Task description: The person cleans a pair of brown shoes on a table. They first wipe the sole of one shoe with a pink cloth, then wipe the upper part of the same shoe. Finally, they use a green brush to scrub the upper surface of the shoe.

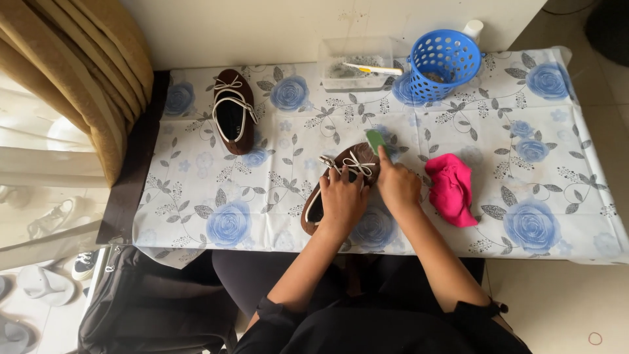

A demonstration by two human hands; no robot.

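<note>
Altogether 2 brown shoes [341, 183], 2 hands [342, 200].

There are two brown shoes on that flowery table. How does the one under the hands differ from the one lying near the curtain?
The near shoe is gripped by the left hand, while the right hand presses a green brush to its toe; the far shoe lies untouched. The near shoe slants across the tablecloth, half covered; the far shoe lies nearly straight, its opening in full view. Both are dark brown with white laces and trim.
</note>
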